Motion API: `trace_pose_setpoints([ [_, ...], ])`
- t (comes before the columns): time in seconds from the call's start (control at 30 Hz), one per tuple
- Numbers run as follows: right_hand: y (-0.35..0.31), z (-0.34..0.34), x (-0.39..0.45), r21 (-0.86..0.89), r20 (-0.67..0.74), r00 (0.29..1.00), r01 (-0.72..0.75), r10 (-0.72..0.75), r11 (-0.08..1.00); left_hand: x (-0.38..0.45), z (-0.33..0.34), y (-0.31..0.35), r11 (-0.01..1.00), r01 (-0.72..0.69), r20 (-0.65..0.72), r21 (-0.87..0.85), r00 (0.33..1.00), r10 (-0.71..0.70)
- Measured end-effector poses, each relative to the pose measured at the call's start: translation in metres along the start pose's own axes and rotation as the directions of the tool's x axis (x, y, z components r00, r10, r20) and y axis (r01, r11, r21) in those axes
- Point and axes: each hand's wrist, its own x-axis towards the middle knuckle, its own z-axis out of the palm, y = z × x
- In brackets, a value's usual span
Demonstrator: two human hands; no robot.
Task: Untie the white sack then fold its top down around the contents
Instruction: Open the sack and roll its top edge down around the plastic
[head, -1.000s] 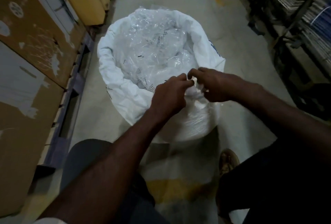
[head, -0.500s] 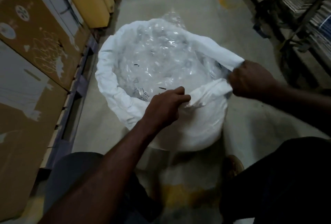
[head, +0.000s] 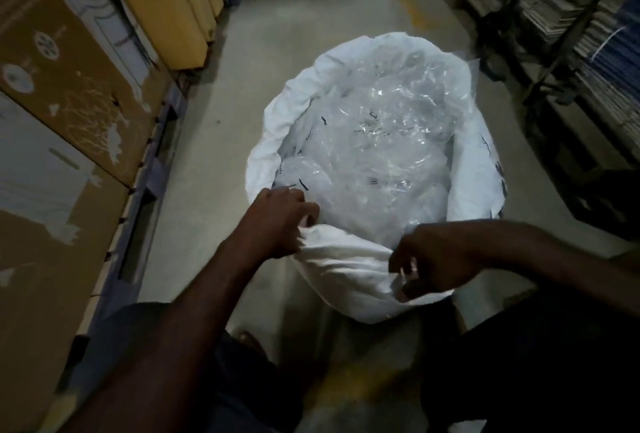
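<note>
White sack (head: 349,273) stands open on the concrete floor (head: 311,17) of a narrow aisle, just in front of the person's knees. Its top is already rolled outward into a thick white cuff that runs around the mouth, and crumpled clear plastic bags (head: 381,142) with small black print fill the inside up to the rim. Some dark lettering shows on the sack's right wall.

Both hands work the near edge of the cuff. The left hand (head: 277,221) is closed in a fist on the rolled fabric at the near-left of the rim, knuckles toward the contents. The right hand (head: 433,263) sits at the near-right, fingers curled inward and pinching a bunch of the white fabric against the palm. The stretch of cuff between the two hands is drawn into taut folds.

Large cardboard boxes (head: 69,86) line the left side of the aisle, resting on a low pallet edge. Metal shelving (head: 571,34) stacked with flat bundles runs along the right, mostly in shadow. The lower part of the view is dim and slightly blurred.
</note>
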Motion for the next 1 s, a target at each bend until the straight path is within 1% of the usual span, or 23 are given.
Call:
trace_pose_setpoints([
  [0.03,0.002,-0.007,0.004,-0.026,-0.011,1.000,0.019,-0.020,0.999,-0.001,0.003,0.005,0.997,-0.036,0.067,0.061,0.997,0.031],
  [0.1,0.010,-0.007,0.015,-0.189,-0.089,0.995,0.028,-0.046,0.982,-0.002,0.011,0.022,0.982,-0.109,0.136,0.155,0.987,0.088],
  [0.17,0.019,0.005,0.025,-0.330,-0.126,0.992,-0.027,-0.016,0.943,-0.001,0.016,0.035,0.968,-0.126,0.097,0.216,0.990,0.107],
  [0.2,0.024,0.011,0.029,-0.355,-0.140,0.990,-0.051,0.001,0.934,0.000,0.017,0.039,0.974,-0.107,0.042,0.202,0.994,0.101],
  [0.23,0.029,0.016,0.031,-0.348,-0.203,0.979,-0.057,-0.016,0.936,0.003,0.016,0.040,0.982,-0.085,-0.029,0.169,0.995,0.091],
  [0.27,0.035,0.020,0.033,-0.335,-0.324,0.945,-0.066,-0.049,0.940,0.007,0.013,0.040,0.989,-0.055,-0.116,0.137,0.991,0.071],
  [0.3,0.041,0.023,0.034,-0.319,-0.482,0.872,-0.085,-0.084,0.944,0.011,0.011,0.038,0.993,-0.019,-0.204,0.112,0.978,0.042],
  [0.37,0.047,0.024,0.035,-0.232,-0.713,0.700,-0.183,-0.039,0.955,0.018,0.011,0.037,0.994,0.064,-0.338,0.093,0.941,-0.029],
  [0.4,0.046,0.022,0.035,-0.166,-0.760,0.649,-0.230,0.024,0.959,0.021,0.013,0.040,0.992,0.099,-0.379,0.080,0.923,-0.061],
  [0.43,0.044,0.021,0.035,-0.111,-0.772,0.630,-0.269,0.087,0.957,0.027,0.015,0.043,0.992,0.117,-0.400,0.048,0.912,-0.089],
  [0.53,0.047,0.033,0.030,-0.082,-0.673,0.719,-0.307,0.175,0.948,0.045,0.017,0.044,0.995,0.084,-0.340,-0.050,0.936,-0.096],
  [0.6,0.053,0.029,0.018,-0.009,-0.582,0.793,-0.226,0.179,0.974,0.051,-0.001,0.035,0.977,-0.063,-0.229,-0.203,0.973,0.015],
  [0.63,0.055,0.020,0.012,0.125,-0.550,0.810,-0.163,0.205,0.979,0.053,-0.015,0.030,0.940,-0.134,-0.184,-0.315,0.980,0.079],
  [0.67,0.057,0.008,0.009,0.284,-0.553,0.797,-0.094,0.243,0.954,0.055,-0.032,0.024,0.884,-0.185,-0.139,-0.430,0.981,0.138],
  [0.7,0.059,-0.006,0.008,0.406,-0.603,0.744,-0.023,0.287,0.913,0.059,-0.048,0.020,0.821,-0.212,-0.107,-0.530,0.977,0.183],
  [0.73,0.063,-0.020,0.012,0.464,-0.660,0.667,0.002,0.344,0.886,0.066,-0.063,0.017,0.763,-0.217,-0.110,-0.608,0.976,0.190],
  [0.77,0.066,-0.036,0.019,0.433,-0.721,0.583,-0.044,0.375,0.901,0.077,-0.076,0.015,0.723,-0.219,-0.163,-0.656,0.976,0.148],
  [0.8,0.070,-0.051,0.030,0.356,-0.770,0.511,-0.152,0.382,0.922,0.091,-0.085,0.013,0.712,-0.224,-0.256,-0.665,0.965,0.064],
  [0.83,0.072,-0.063,0.042,0.279,-0.804,0.460,-0.268,0.377,0.922,0.109,-0.090,0.011,0.733,-0.221,-0.360,-0.643,0.932,-0.034],
  [0.87,0.076,-0.076,0.057,0.232,-0.821,0.434,-0.340,0.371,0.911,0.130,-0.091,0.008,0.767,-0.201,-0.439,-0.610,0.891,-0.115],
  [0.9,0.082,-0.090,0.072,0.221,-0.816,0.438,-0.368,0.379,0.903,0.153,-0.088,0.003,0.803,-0.173,-0.481,-0.571,0.863,-0.156],
  [0.93,0.089,-0.103,0.087,0.223,-0.801,0.456,-0.372,0.387,0.901,0.176,-0.084,-0.003,0.837,-0.130,-0.478,-0.532,0.862,-0.170],
  [1.0,0.115,-0.124,0.111,0.283,-0.741,0.508,-0.356,0.439,0.891,0.214,-0.069,-0.017,0.877,0.018,-0.365,-0.480,0.905,-0.219],
])
